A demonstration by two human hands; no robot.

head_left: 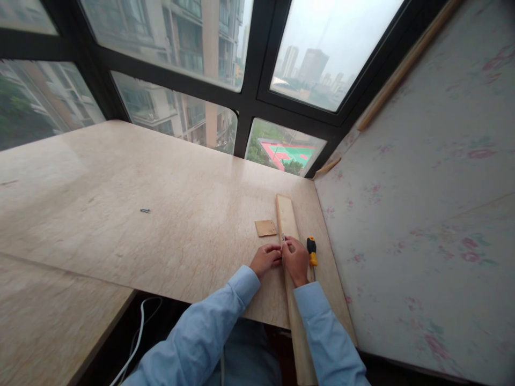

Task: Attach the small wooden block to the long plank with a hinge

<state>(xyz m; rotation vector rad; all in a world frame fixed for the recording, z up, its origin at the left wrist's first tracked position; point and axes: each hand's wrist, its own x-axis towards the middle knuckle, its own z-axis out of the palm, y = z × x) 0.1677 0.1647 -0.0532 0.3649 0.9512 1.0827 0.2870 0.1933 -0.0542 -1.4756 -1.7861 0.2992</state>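
Observation:
A long, pale wooden board (pixel 287 214) lies lengthwise on the table and runs past its front edge towards me. My right hand (pixel 296 261) rests over the board, thumb and fingers pinching a small shiny metal piece (pixel 283 237) near its left edge; the exact kind is too small to make out. Beside it, my left hand (pixel 266 258) has its fingers bent and drawn together at the board's left side. Whatever those fingertips grip is hidden. Just right of the board lies a screwdriver (pixel 311 251) with a black and yellow handle.
A small, flat brown square piece (pixel 265 228) lies left of the board. Farther left are small metal screws or pins (pixel 145 210) on the marbled table (pixel 193 214). A flowered wall (pixel 402 225) borders the right side, windows the back. A white cable (pixel 140 321) hangs below the front edge.

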